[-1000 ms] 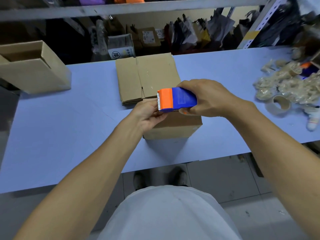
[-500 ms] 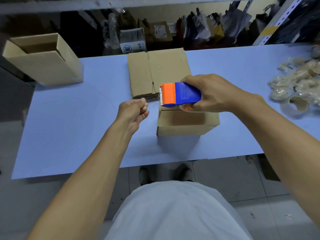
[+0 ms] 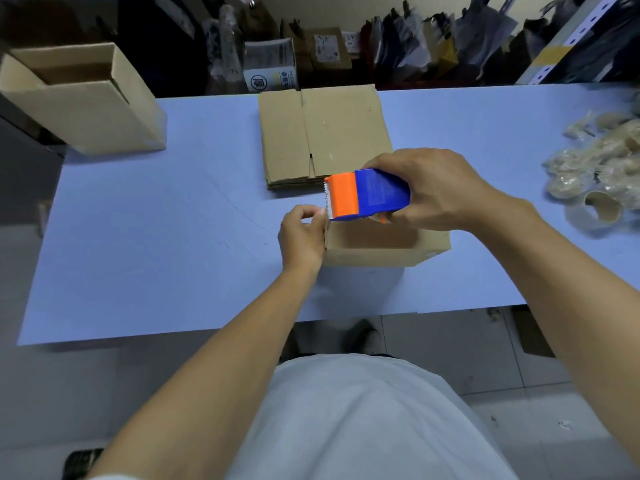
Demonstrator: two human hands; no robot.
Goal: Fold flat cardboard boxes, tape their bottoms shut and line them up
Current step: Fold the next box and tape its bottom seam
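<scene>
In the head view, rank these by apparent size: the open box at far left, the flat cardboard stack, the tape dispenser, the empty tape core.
1. Open box and flat cardboard stack: look about alike, so I won't rank them.
2. Tape dispenser, though it is held nearer the camera.
3. Empty tape core.

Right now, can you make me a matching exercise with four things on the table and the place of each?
Things:
1. tape dispenser
2. flat boxes
3. open box
4. empty roll

Places:
A. far left corner
B. right edge
C. in the right hand
D. middle, at the back

Pairs: 1-C, 2-D, 3-A, 4-B
</scene>
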